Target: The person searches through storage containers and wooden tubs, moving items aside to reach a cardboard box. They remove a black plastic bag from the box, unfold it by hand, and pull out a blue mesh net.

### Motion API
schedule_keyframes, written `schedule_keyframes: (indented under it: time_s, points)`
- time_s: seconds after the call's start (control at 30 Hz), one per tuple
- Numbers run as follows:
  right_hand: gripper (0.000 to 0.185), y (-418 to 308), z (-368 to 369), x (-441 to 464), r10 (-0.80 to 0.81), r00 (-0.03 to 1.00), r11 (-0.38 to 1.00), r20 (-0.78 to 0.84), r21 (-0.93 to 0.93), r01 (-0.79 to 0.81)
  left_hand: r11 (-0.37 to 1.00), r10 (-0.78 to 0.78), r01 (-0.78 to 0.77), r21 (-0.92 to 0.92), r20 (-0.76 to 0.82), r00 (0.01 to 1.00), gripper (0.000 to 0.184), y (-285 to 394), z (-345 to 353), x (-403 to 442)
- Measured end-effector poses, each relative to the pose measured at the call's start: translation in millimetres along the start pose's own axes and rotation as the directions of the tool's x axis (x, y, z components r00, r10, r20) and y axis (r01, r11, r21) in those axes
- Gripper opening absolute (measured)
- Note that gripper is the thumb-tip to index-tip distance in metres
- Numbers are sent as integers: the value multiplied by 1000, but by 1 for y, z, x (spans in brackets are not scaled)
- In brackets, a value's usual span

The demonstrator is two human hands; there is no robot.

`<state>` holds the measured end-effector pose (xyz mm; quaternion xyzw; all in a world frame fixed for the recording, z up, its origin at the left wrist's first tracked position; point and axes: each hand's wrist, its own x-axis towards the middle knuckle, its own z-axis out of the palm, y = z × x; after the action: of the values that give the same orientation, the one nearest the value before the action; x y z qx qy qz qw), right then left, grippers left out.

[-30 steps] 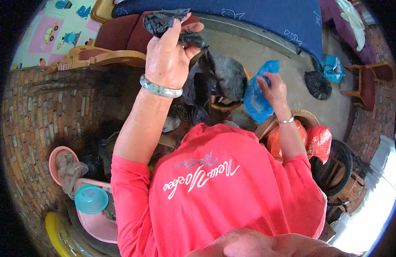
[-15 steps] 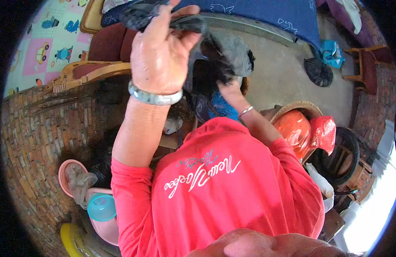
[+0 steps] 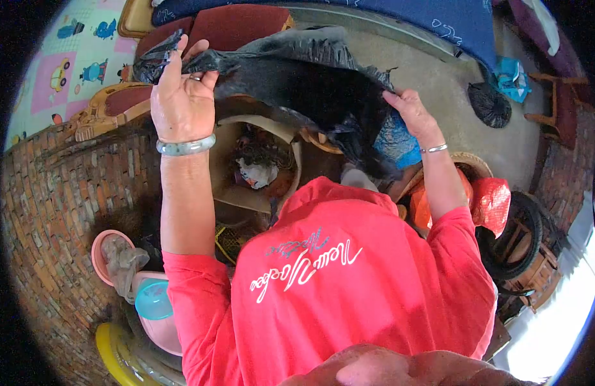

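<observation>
A black plastic bag (image 3: pixel 297 83) is stretched out sideways between my two hands. My left hand (image 3: pixel 183 103), with a jade-like bangle at its wrist, pinches the bag's gathered left end between thumb and fingers. At the bag's right end, my right hand (image 3: pixel 413 116) grips the edge; a silver bracelet circles that wrist. Loose black folds hang below the right side, partly in front of a blue plastic bag (image 3: pixel 400 145). Beneath the black bag stands an open cardboard box (image 3: pixel 230 145) with a crumpled white bag (image 3: pixel 257 174) and other clutter inside.
A woven basket (image 3: pixel 470 159) with an orange bag (image 3: pixel 439 202) and a red bag (image 3: pixel 490 204) stands at right, near a black tyre (image 3: pixel 535 231). Pink and blue basins (image 3: pixel 153 300) lie lower left. Wooden seating (image 3: pixel 239 26) and a tied black bag (image 3: pixel 489 106) are farther off.
My hands have moved apart, the left one lower and leftward, the right one up and rightward. The bunched black bag is now spread between them, and the cardboard box shows underneath.
</observation>
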<state>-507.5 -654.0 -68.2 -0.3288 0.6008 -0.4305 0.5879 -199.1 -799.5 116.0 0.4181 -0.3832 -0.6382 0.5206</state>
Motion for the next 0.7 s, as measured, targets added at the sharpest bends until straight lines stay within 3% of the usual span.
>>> schedule_keyframes:
  time_s: [0.2,0.27,0.33,0.37,0.47,0.53,0.6,0.7]
  points:
    - [30,43,0,20,48,999,979,-18,198,-43,994,111,-109,20,-124,986,28,-31,-8,4]
    - [34,47,2,24,53,998,976,-19,214,-47,996,91,-92,0,-174,981,36,-39,-10,1]
    - [36,55,3,28,9,1000,974,16,228,-13,946,271,-214,244,-229,935,67,-50,-5,-8]
    - [36,45,5,26,12,1000,975,21,222,-17,933,294,-239,268,-187,937,79,-57,-7,-14]
    - [34,5,7,8,-38,998,980,54,195,27,670,568,-441,597,-30,822,67,-80,18,-40]
    - [31,-15,2,-5,-87,994,993,72,86,81,544,500,-542,640,271,823,45,-96,25,-52]
    - [29,-25,-11,-16,-54,995,999,89,8,53,378,306,-687,620,617,725,39,-108,40,-54]
    - [26,-34,-21,-33,-54,994,998,91,-29,57,369,48,-667,647,703,709,44,-151,42,-55]
